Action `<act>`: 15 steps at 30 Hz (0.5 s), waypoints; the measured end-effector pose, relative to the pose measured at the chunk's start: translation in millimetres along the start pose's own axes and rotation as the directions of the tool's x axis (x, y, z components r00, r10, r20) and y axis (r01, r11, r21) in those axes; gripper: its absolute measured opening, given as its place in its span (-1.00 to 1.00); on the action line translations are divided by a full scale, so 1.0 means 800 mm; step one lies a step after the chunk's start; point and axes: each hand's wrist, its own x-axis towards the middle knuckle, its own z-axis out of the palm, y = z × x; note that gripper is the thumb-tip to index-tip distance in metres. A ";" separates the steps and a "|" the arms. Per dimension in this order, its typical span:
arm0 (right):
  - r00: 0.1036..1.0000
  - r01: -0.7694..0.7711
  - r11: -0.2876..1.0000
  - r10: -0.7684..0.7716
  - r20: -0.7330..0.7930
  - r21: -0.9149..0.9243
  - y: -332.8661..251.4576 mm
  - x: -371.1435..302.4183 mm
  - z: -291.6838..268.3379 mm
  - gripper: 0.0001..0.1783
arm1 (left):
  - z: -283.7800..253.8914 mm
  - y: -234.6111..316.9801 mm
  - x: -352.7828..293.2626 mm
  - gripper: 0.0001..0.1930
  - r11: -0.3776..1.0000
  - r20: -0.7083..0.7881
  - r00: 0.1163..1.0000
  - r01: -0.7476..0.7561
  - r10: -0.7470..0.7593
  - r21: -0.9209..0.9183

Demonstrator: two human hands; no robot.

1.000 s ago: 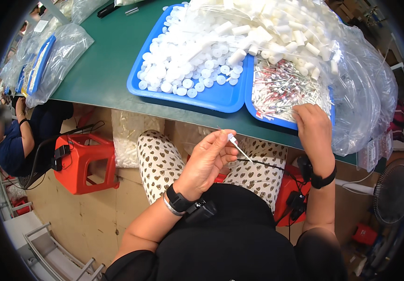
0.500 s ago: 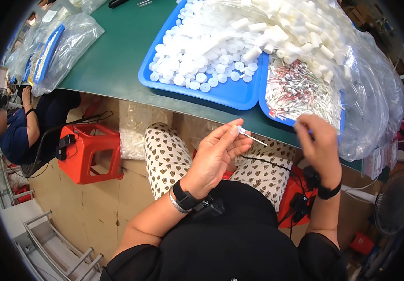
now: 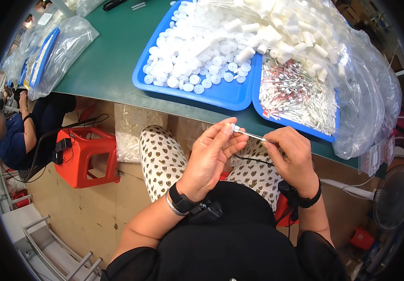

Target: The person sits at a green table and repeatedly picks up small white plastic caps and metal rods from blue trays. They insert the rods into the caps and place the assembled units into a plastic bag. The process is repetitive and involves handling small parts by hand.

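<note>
My left hand (image 3: pixel 211 152) pinches a small white plastic piece (image 3: pixel 235 128) between thumb and forefinger, with its other fingers loosely curled. From that piece a thin pale rod (image 3: pixel 251 135) sticks out to the right. At the rod's free end, the thumb and forefinger of my right hand (image 3: pixel 290 157) are pressed together; whether they grip the rod itself or a tiny part on its tip is hidden. Just beyond my hands is a blue tray (image 3: pixel 230 100) of translucent white discs (image 3: pixel 197 77). Beside it, a smaller blue tray (image 3: pixel 300 129) holds red and white thin pieces (image 3: pixel 295 93).
A clear plastic bag (image 3: pixel 366 107) with white cylinders (image 3: pixel 321 50) lies over the trays on the green table (image 3: pixel 113 61). Left stands a red stool (image 3: pixel 87 157), near another person (image 3: pixel 17 140). A fan (image 3: pixel 394 199) is at the right. Cables hang by my right wrist.
My right hand has come down and left from beside the small-parts tray to the rod's free end, its fingers now closed there. My left hand keeps its hold. The view has shifted slightly.
</note>
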 end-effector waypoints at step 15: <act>0.898 -0.418 0.829 0.314 0.309 0.372 -0.021 0.023 0.024 -0.80 | -0.002 -0.004 -0.005 -0.60 0.977 0.031 0.995 -0.100 0.096 0.190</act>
